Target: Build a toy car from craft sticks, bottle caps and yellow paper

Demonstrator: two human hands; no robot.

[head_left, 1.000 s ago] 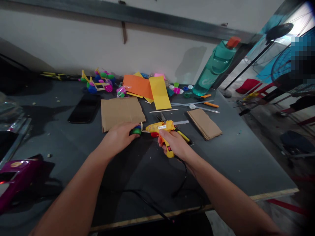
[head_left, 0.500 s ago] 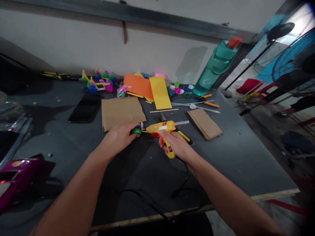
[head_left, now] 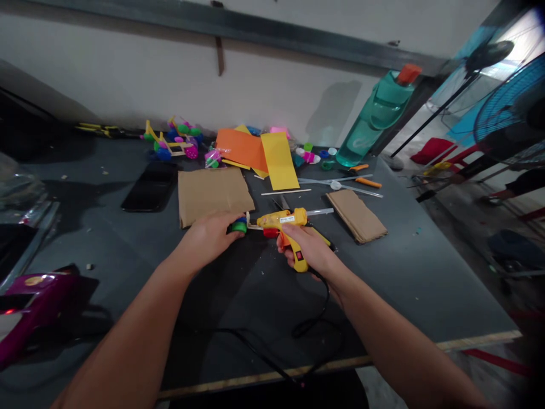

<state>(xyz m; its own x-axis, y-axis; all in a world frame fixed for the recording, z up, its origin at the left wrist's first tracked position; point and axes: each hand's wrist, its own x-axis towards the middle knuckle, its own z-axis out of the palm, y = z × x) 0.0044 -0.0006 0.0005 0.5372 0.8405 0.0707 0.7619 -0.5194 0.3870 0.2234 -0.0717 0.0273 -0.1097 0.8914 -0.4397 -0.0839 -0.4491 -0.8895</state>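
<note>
Head view, left to right.

- A glossy magenta plastic shell [head_left: 36,301] is sitting at the near left of the dark tabletop [head_left: 409,272].
- A black smartphone [head_left: 149,186] is lying flat beside a brown cardboard sheet [head_left: 215,196].
- The left hand [head_left: 208,240] is reaching forward on an extended arm, its fingers curled together and clamped on a green-and-blue plastic cap [head_left: 239,226]. The cap is being held mid-table, directly in front of the gun.
- A yellow hot glue gun [head_left: 281,218] is being gripped by the right hand [head_left: 304,250], its fingers wrapped round the handle and its thumb lying over the top. This grip is keeping the nozzle turned leftward at the cap. A pale stick is showing between them; the view seems too coarse to tell whether the nozzle is touching it.
- A black power cord [head_left: 315,324] is trailing from the handle toward the near edge, clear of both hands.
- Orange card [head_left: 240,150] and yellow card [head_left: 279,161] are lying beyond the hands.
- A small cardboard piece [head_left: 356,216] is lying to the right, below a teal water bottle [head_left: 372,119].
</note>
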